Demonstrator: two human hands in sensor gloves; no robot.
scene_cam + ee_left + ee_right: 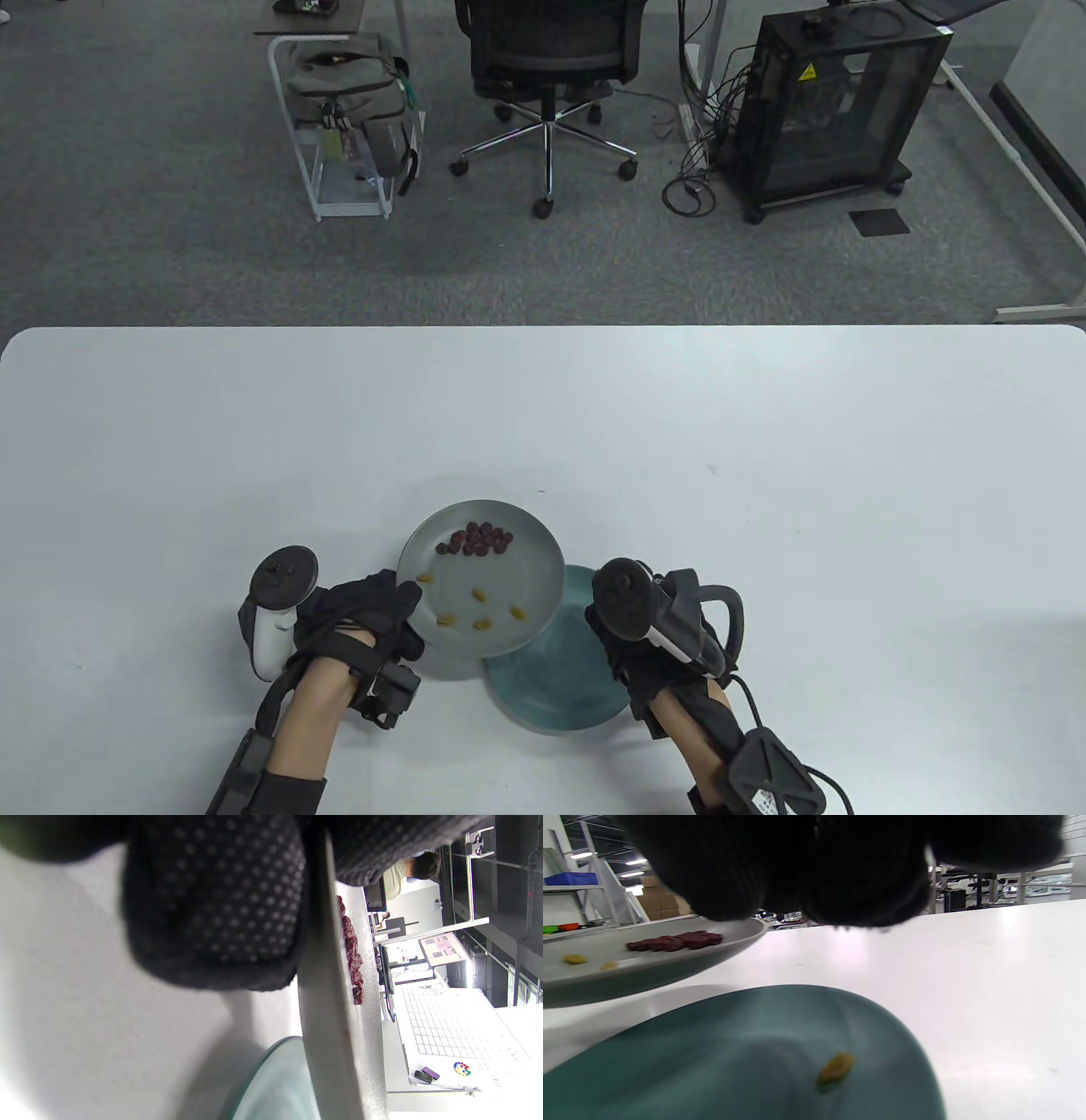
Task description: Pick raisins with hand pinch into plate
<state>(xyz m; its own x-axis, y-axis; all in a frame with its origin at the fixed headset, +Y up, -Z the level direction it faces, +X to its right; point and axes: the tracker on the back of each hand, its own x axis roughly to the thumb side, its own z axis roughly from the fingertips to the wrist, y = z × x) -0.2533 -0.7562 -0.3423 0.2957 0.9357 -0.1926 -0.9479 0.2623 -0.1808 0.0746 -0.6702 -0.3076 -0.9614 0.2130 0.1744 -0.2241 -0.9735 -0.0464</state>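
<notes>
A grey plate [530, 577] holds a cluster of dark red raisins [480, 539] and several yellow raisins [482, 625]. My left hand [407, 607] grips its left rim and holds it tilted, overlapping a teal plate [551, 692]. In the left wrist view a gloved finger [220, 921] lies under the grey rim [331, 1035]. My right hand [624, 649] hovers over the teal plate's right edge. In the right wrist view its bunched fingers [840, 870] hang above the teal plate [734, 1052], where one yellow raisin [835, 1068] lies. I cannot see whether they pinch anything.
The white table [764, 475] stretches wide around both plates. Beyond its far edge stand an office chair [547, 76], a rack with a bag [352, 110] and a black cabinet [836, 102].
</notes>
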